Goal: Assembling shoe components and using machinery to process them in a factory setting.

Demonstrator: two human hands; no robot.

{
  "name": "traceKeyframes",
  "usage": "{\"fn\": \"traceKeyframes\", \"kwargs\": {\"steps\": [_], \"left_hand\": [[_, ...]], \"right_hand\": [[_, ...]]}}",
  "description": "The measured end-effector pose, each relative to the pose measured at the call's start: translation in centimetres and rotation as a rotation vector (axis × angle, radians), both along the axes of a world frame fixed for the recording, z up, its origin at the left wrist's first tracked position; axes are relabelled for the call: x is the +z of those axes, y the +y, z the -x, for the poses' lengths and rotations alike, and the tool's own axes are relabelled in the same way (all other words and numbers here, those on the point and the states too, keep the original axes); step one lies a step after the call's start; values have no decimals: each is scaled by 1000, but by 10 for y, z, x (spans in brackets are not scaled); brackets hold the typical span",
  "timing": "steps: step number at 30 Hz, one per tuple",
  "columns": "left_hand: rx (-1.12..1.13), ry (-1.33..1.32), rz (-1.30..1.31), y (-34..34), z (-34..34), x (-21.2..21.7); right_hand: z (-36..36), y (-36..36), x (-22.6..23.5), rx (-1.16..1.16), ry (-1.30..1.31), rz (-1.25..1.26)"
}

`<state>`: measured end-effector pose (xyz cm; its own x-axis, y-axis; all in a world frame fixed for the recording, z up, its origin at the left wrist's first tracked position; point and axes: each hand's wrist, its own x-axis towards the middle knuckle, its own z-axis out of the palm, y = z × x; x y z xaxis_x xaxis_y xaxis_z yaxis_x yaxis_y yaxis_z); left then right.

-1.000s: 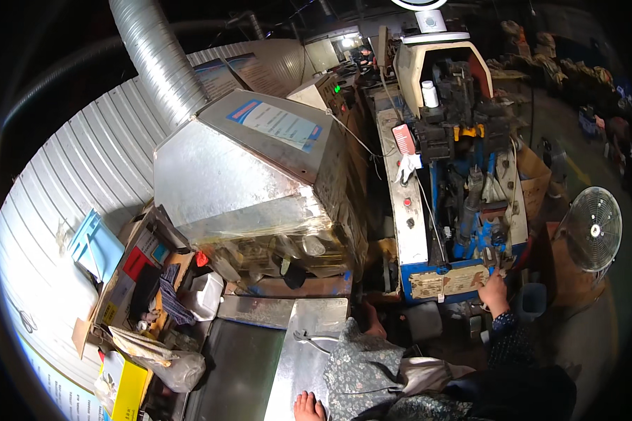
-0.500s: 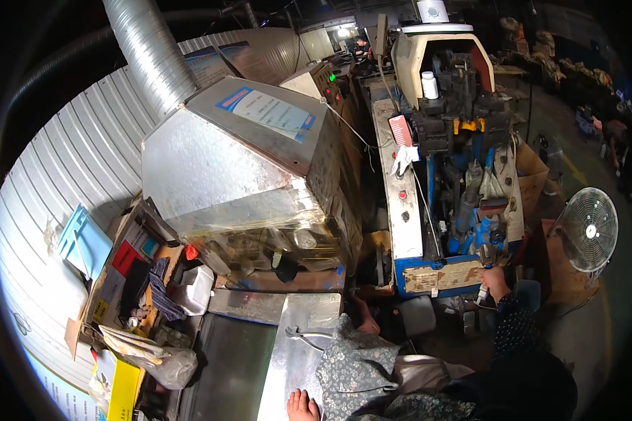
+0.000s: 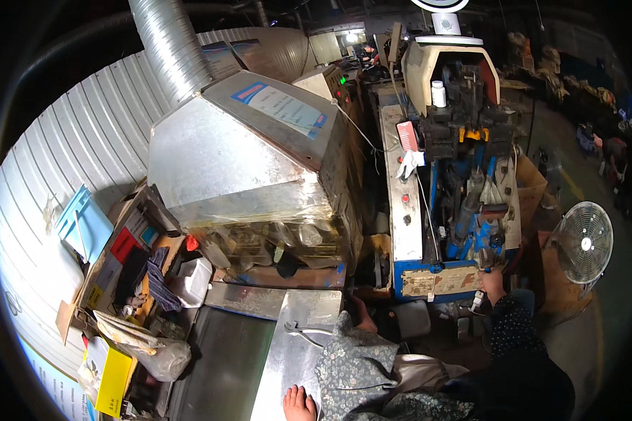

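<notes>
My left hand lies flat on a bare metal table top at the bottom edge, fingers apart and holding nothing. A pair of pliers lies on the same sheet, a little beyond that hand. My right hand, in a dark dotted sleeve, reaches out to the lower front of a blue and white machine. It is closed around a small handle there, just right of a worn label plate. A patterned cloth covers my lap between the two arms.
A large sheet-metal hood with a ribbed duct stands to the left of the machine. Open cardboard boxes with clutter and a plastic bag sit at the left. A floor fan stands at the right.
The view has shifted slightly. My right hand stays at the machine's lower front, a little lower than before. My left hand remains flat on the metal sheet.
</notes>
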<state>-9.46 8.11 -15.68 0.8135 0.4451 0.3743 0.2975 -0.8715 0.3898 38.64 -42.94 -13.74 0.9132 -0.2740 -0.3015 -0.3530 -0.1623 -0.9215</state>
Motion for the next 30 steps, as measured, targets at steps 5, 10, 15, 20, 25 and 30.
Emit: {"fn": "traceKeyframes", "kwargs": {"steps": [5, 10, 15, 20, 25, 30], "left_hand": [[-11, 14, -31, 1, 0, 5], [-26, 7, -53, 0, -1, 4], [-21, -14, -51, 0, 0, 0], [-26, -29, -53, 1, -2, -2], [-22, -19, -56, 0, -3, -3], [-26, -4, -69, 0, -1, -1]], "right_hand": [[2, 5, -1, -56, -62, 169], [1, 3, -8, -58, -86, 184], [1, -2, -13, -39, -68, 152], [5, 0, -5, -42, -64, 61], [8, 6, 6, -48, -38, 42], [10, 6, 4, -50, -37, 4]]}}
